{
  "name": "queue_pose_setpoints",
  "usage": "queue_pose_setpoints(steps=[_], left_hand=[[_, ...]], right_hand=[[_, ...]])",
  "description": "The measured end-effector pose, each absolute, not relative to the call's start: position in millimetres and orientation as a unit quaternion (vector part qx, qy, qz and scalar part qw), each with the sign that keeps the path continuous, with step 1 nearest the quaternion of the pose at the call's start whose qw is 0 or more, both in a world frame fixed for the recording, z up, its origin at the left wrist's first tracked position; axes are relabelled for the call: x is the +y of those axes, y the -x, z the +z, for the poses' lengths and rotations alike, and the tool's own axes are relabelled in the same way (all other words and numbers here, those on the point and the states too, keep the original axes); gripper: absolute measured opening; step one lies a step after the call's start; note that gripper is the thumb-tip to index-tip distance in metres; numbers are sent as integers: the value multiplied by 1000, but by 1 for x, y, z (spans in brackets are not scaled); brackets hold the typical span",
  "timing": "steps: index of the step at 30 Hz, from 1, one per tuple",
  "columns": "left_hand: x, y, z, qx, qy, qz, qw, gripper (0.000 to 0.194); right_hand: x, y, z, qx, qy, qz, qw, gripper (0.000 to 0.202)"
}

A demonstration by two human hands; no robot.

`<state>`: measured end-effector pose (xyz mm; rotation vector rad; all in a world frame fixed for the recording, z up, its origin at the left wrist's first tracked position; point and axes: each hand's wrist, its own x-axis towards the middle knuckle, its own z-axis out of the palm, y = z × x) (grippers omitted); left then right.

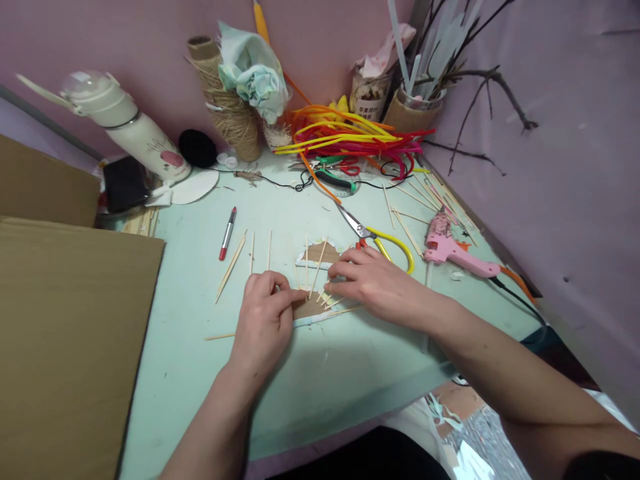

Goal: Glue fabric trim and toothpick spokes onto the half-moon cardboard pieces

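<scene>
A half-round cardboard piece [306,309] with a pale cloth-covered edge lies on the table beneath my fingers, and thin wooden sticks [319,270] fan out from it. My left hand [267,307] is curled, its fingertips closed on the lower end of a stick at the cardboard's left part. From the other side my right hand [373,280] reaches in, fingertips together on the short stick ends at the right part; its grip is partly hidden. Just behind, a second cloth-edged cardboard piece [320,252] lies under some sticks. Yellow-handled scissors [367,232] rest beyond my right hand.
Loose sticks [231,267] and a marker [228,233] lie left. A pink glue gun [453,250] with a cord sits right. Behind are pliers [335,180], colored pipe cleaners [350,133], a twine cone [230,100] and a white bottle [135,133]. A cardboard box [70,333] borders the left.
</scene>
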<state>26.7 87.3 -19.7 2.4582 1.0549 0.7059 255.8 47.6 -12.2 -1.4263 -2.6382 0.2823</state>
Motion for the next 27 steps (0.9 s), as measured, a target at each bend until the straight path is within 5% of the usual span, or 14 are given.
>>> queue_pose_setpoints(steps=[14, 22, 27], left_hand=[[87, -26, -20, 377, -873, 248, 185, 39], [88, -26, -20, 378, -873, 246, 185, 41], [87, -26, -20, 383, -873, 240, 182, 38]], right_hand=[[48, -257, -12, -876, 466, 90, 86, 21], [49, -283, -2, -785, 498, -44, 366, 35], [53, -294, -3, -722, 519, -102, 446, 33]])
